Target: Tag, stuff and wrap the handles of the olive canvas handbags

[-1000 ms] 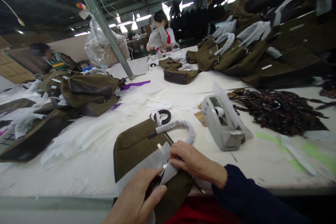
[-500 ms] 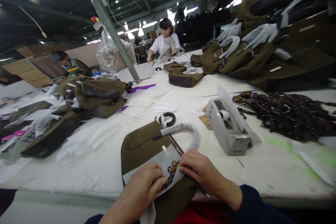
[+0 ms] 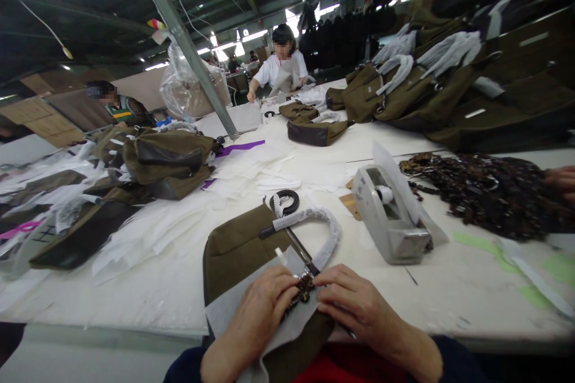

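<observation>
An olive-green bag with dark trim (image 3: 240,236) lies at the table's front edge in front of me. A white tissue sheet (image 3: 236,298) is spread over its lower part. On that sheet sits a dark leopard-print piece (image 3: 305,288) with a shiny metal bit, perhaps a bow or charm. My left hand (image 3: 267,296) pinches it from the left. From the right, the fingers of my right hand (image 3: 353,299) are closed at its other end. A paper-wrapped handle (image 3: 335,239) arches off the bag. Beyond the bag is a coiled black strap (image 3: 287,200).
A grey tape dispenser (image 3: 390,221) stands to the right, before a heap of leopard-print pieces (image 3: 494,191) with another person's hand (image 3: 561,182) at its edge. Olive bags (image 3: 166,158) and white tissue sheets (image 3: 157,227) cover the left. A co-worker (image 3: 281,69) stands across the table.
The leopard-print piece is now bunched between both hands, nearer the bag's zip. My left hand has moved up and right. Another person's hand has appeared at the right heap.
</observation>
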Demonstrator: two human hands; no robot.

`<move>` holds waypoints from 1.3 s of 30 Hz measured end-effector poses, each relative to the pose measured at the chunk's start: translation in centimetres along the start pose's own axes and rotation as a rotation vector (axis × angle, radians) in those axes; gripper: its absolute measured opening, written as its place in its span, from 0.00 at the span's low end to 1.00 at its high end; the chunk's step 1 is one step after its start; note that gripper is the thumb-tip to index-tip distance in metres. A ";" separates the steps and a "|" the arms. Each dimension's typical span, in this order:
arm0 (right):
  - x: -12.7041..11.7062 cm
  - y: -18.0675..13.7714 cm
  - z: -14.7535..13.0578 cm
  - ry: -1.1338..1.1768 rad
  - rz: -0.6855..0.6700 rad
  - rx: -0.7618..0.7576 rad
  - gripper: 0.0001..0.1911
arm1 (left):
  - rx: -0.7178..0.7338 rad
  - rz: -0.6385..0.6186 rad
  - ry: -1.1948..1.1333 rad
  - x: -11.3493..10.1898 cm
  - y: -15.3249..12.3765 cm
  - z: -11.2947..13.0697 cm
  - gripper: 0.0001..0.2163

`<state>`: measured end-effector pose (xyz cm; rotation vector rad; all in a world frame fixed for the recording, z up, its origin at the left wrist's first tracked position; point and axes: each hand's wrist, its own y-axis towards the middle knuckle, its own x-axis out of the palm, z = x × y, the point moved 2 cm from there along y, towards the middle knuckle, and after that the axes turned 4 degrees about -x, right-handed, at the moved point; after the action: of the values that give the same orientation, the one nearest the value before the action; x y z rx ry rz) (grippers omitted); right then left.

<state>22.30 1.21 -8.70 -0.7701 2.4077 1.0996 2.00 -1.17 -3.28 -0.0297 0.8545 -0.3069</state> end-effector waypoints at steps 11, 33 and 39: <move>-0.5 0.3 -0.7 -0.083 -0.164 0.050 0.13 | 0.061 -0.077 0.299 0.9 -0.1 -0.3 0.10; -0.5 -0.7 -0.8 -0.070 -0.036 0.067 0.09 | 0.262 -0.048 0.864 2.5 -0.5 -0.4 0.16; -0.6 1.5 -0.5 -0.236 -0.076 -0.109 0.07 | 0.353 -0.050 0.979 3.1 -1.4 -0.5 0.21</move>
<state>21.80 1.86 -7.18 -0.7158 2.1214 1.2263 3.19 -3.32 -5.68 0.4628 1.7559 -0.5275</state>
